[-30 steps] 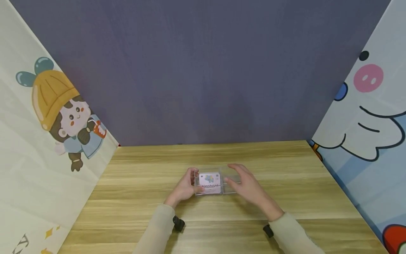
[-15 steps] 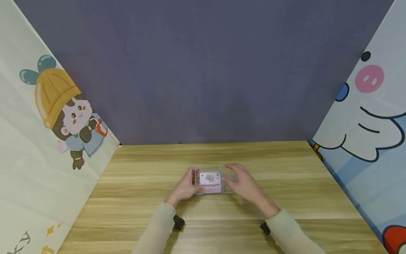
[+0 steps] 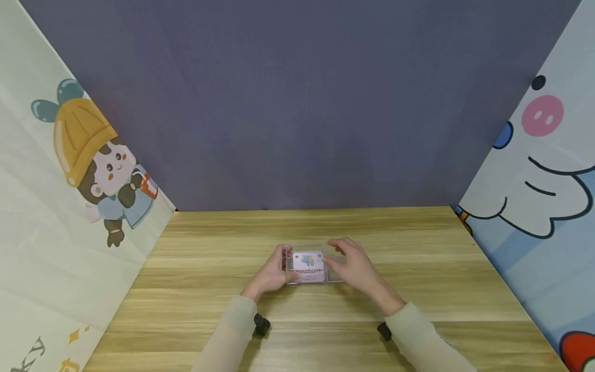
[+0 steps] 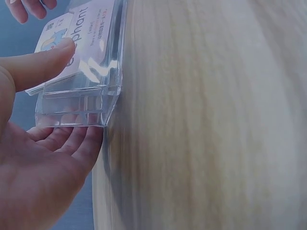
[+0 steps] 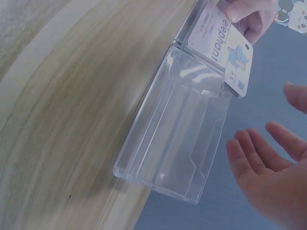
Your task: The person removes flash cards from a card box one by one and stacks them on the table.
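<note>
A clear plastic case lies unfolded on the table, its two halves side by side. In its left half sits a stack of cards, the top one printed "elephant" with a blue elephant. My left hand grips that half at its left end; in the left wrist view the thumb presses on the top card and the fingers curl round the case's end. My right hand hovers over the bare right half. Seen from the right wrist, its fingers are spread and bent a little, apart from the case.
The wood-grain table runs back to a dark grey panel. White cartoon-printed sheets flank it, a left sheet and a right sheet. Small black wrist cameras show by both sleeves.
My right hand has shifted a little left, its thumb now near the right edge of the cards. The left hand keeps its hold, and the case stays in place.
</note>
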Demonstrator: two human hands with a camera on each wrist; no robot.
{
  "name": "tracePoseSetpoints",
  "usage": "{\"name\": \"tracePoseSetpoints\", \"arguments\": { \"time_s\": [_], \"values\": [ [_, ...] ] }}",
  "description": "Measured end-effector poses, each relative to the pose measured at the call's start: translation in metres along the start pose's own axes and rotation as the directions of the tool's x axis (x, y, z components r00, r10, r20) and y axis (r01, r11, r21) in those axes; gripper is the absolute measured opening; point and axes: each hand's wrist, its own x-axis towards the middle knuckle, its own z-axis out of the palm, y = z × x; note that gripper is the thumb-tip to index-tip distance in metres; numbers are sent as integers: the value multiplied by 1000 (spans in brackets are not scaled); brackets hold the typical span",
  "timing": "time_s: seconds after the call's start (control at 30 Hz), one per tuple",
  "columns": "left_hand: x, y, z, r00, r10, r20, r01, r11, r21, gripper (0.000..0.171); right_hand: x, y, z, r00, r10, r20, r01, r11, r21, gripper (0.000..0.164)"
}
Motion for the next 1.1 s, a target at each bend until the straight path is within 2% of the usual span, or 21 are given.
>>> {"name": "tracePoseSetpoints", "arguments": {
  "time_s": [0.23,0.53,1.1],
  "values": [
    [0,1,1,1000,1,-5,-1,1000,-7,78,3,3,5,1000,-14,-6,14,999,33,48],
    [2,0,3,1000,-14,-2,14,1000,3,77,5,3,9,1000,20,3,-20,999,26,47],
    [4,0,3,1000,-1,-9,1,1000,14,75,14,4,23,1000,16,10,-16,996,-85,45]
  ]
}}
